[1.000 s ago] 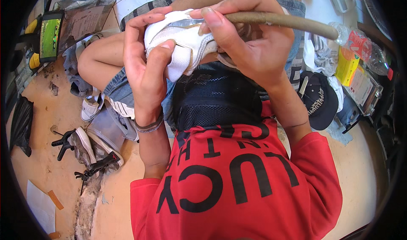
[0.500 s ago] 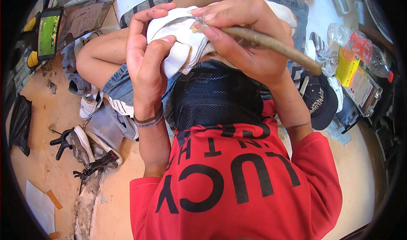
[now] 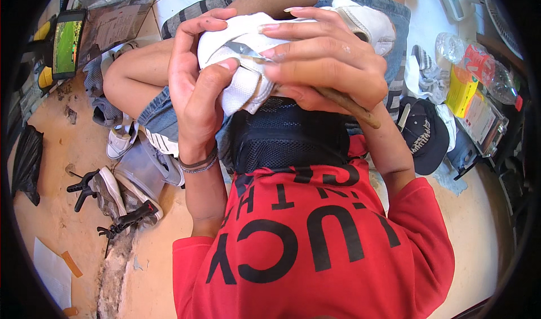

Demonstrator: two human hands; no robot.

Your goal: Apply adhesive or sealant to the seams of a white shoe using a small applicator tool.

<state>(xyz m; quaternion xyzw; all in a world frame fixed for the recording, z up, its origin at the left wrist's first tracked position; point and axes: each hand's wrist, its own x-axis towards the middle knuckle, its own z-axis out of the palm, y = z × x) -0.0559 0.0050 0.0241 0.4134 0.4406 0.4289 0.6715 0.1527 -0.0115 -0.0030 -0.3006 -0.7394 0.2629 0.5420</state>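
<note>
A white fabric shoe (image 3: pixel 241 88) is held up over my lap, creased and with a gap in its upper. My left hand (image 3: pixel 194 85) grips its left side, thumb on the near face and fingers curled over the far edge. In my right hand (image 3: pixel 335 57) is an awl (image 3: pixel 350 107) with a long wooden handle, which sticks out below the palm. Its thin end reaches toward the gap, partly behind my fingers, so I cannot tell whether it pierces the fabric. More white shoe material (image 3: pixel 369 23) rests on my thigh behind the right hand.
Leftward on the floor lie grey sneakers (image 3: pixel 132 198), a black stand (image 3: pixel 84 189) and a black bag (image 3: pixel 28 164). A phone (image 3: pixel 67 43) stands at the upper left. To the right are a dark cap (image 3: pixel 422 133), plastic bottles (image 3: pixel 496 79) and a yellow box (image 3: pixel 462 91).
My right hand has turned, its fingers now stretched over the shoe. The awl's handle end has swung down and to the left. My left hand keeps its hold.
</note>
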